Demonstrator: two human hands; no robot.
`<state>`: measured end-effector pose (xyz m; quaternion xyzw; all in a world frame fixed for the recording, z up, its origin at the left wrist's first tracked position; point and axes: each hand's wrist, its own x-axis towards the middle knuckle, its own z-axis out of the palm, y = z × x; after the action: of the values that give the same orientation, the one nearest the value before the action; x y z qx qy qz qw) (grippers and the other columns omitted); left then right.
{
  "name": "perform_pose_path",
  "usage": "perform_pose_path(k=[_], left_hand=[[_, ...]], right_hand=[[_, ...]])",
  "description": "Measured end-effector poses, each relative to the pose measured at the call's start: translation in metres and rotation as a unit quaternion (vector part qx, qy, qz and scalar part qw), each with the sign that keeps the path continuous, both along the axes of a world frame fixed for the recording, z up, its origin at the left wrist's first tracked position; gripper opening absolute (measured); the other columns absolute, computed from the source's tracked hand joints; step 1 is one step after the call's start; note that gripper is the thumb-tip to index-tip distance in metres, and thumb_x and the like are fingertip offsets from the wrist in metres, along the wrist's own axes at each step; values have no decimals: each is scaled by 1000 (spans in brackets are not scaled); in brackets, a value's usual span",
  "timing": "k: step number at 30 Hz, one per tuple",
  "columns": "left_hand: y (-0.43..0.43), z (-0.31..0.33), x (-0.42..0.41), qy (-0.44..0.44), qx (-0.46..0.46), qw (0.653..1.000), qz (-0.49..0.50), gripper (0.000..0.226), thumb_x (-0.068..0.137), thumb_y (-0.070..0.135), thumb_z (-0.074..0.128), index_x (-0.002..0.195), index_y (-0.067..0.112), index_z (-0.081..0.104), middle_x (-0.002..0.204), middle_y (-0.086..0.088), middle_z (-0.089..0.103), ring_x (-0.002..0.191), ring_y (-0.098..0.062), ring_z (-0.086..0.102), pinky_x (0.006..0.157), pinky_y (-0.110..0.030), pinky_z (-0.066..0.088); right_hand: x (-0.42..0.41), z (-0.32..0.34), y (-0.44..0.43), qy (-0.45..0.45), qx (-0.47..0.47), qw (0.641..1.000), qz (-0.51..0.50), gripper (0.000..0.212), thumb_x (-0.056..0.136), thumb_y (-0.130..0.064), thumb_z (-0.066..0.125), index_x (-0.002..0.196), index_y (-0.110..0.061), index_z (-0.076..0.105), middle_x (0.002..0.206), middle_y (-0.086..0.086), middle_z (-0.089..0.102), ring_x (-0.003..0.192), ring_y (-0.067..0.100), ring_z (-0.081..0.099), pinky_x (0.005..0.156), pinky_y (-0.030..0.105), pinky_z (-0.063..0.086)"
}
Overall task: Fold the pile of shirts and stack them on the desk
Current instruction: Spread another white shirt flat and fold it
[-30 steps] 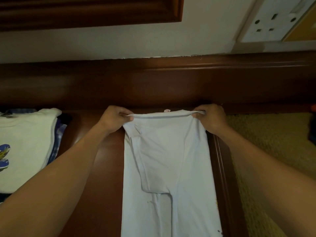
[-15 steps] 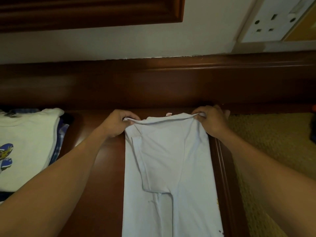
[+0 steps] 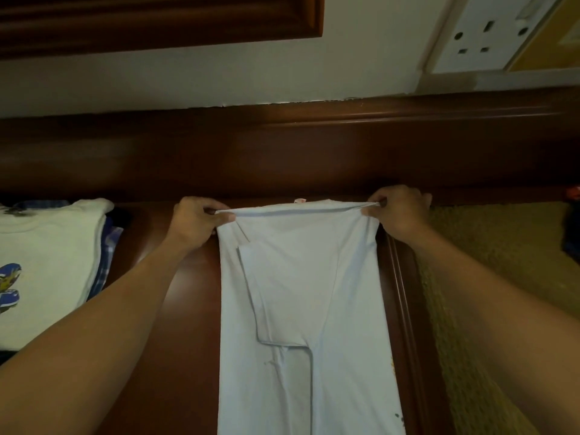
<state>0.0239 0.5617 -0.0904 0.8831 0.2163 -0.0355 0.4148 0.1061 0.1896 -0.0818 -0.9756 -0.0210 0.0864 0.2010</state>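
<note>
Fingers: left hand, right hand pinch far corners | white shirt taut between

the white shirt runs off the bottom edge, the folded stack off the left.

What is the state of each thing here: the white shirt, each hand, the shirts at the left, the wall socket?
white shirt: folded into a long strip on the desk, far edge lifted
left hand: pinches the shirt's far left corner
right hand: pinches the far right corner
cream shirt: folded, top of the stack
checked shirt: folded, beneath it
wall socket: nothing plugged in
</note>
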Motion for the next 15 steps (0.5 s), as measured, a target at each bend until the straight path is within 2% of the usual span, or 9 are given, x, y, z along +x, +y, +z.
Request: perform_pose_path(k=[2,5,6,8,11,13,15], left_hand=[[-2,-1,0,-10,18,1000,20,24,81,25,85,102,16,78,91,1,74,84,-16,71,82,-42,62],[-16,1,-8,-50,87,995,25,38,84,29,82,118,16,71,115,0,64,95,-13,64,89,-29,53],[-26,4,-16,-74,124,989,23,37,87,32,79,119,17,69,118,-1,57,96,-15,62,88,-28,51],[-48,6,-38,-89,182,979,9,34,91,46,71,112,21,68,115,1,50,90,-18,60,86,-36,54],[-77,-1,-67,13,213,977,-6,57,84,73,62,111,23,66,111,1,55,90,-22,62,85,-42,55],[-87,-8,-78,63,166,984,6,58,83,66,69,116,19,64,115,-2,57,96,-23,62,85,-41,55],[-92,-12,-83,46,133,990,21,42,89,45,74,117,15,64,115,-4,58,96,-21,61,79,-32,52]], right_hand=[[-3,-6,3,-19,-18,1000,2,26,91,-46,70,109,-27,71,107,-1,72,109,27,59,98,44,30],[-13,-11,5,-47,-35,998,11,43,90,-51,68,125,-25,64,121,2,66,117,28,53,96,45,31],[-20,-10,5,-75,-30,997,16,43,90,-50,69,124,-25,64,123,3,63,117,28,52,95,44,32],[-39,-8,5,-129,-20,991,32,34,90,-44,71,117,-22,66,117,4,61,112,27,53,93,43,34],[-69,-8,6,-101,-5,994,49,18,95,-34,66,109,-22,68,107,0,66,104,23,59,94,43,34],[-85,-13,4,-62,-12,996,58,18,97,-33,62,111,-25,69,110,-3,67,105,21,58,91,42,31],[-95,-23,4,-63,-77,990,100,26,98,-37,60,122,-29,68,119,-3,63,110,21,53,87,41,27]])
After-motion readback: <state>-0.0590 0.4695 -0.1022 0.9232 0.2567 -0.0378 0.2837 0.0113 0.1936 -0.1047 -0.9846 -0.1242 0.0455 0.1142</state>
